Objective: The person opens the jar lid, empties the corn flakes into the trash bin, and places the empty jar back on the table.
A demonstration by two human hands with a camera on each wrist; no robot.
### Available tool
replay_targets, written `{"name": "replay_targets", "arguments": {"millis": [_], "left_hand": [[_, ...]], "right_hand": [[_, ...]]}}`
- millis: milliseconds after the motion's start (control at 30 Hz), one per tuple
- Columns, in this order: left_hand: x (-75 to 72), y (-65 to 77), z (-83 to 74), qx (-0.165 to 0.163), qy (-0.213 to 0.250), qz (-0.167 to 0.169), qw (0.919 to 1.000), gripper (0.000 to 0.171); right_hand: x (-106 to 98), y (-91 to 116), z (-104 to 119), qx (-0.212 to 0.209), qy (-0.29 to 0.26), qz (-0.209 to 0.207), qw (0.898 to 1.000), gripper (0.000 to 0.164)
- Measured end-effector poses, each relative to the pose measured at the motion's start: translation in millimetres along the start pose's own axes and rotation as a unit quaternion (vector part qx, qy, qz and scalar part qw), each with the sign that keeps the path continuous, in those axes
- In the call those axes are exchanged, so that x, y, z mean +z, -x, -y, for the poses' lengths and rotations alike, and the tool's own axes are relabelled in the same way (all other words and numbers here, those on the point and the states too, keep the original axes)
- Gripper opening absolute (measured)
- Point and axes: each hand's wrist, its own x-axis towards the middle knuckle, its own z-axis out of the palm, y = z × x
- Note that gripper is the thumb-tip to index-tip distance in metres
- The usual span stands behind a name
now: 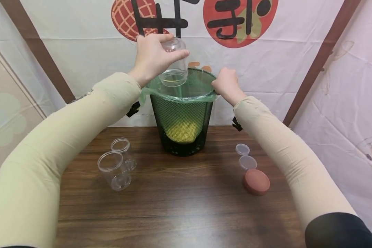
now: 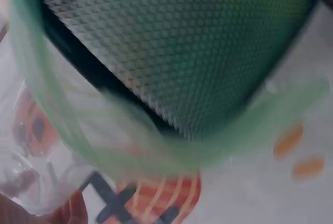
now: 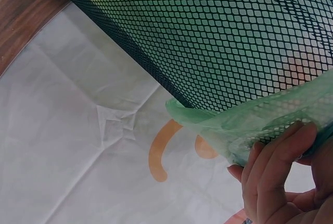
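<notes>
My left hand grips a clear plastic jar above the bin's opening. The jar's ringed end points down, and a little yellow shows near it. In the left wrist view, the fingers and jar are partly cut off and blurred. Below is a black mesh wastebasket lined with a green plastic bag, with yellow material at its bottom. At the right of the rim, my right hand pinches the edge with the folded bag; in the right wrist view its fingers curl over it.
Two lidless clear jars stand on the wooden table at the left. Right of the bin lie two translucent discs and a reddish round lid. Behind the bin hangs a white printed cloth.
</notes>
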Motion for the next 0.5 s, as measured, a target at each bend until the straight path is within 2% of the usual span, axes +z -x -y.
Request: {"name": "replay_targets", "arguments": {"millis": [133,167,267,400,500], "left_hand": [[0.7,0.4,2.0,0.08,-0.072,-0.017,0.994,0.075],[0.5,0.3,2.1,0.083,-0.077,-0.02,0.9934,0.075],[-0.9,-0.2,0.5,0.051,-0.04,-0.023,0.9976,0.074],[-1.6,-0.4,-1.2,0.05,-0.037,-0.022,0.9978,0.075],[0.5,0.7,-0.2,0.069,-0.068,-0.011,0.9952,0.077]], "right_hand": [[0.8,-0.8,-0.2,0.0,0.001,0.0,1.0,0.006],[1.1,-1.1,-0.4,0.0,0.001,0.003,1.0,0.006],[1.1,-1.3,-0.6,0.0,0.003,0.003,1.0,0.007],[0.1,-0.9,-0.8,0.001,0.003,0.003,1.0,0.01],[0.2,-0.9,-1.2,0.003,0.003,0.004,1.0,0.009]]}}
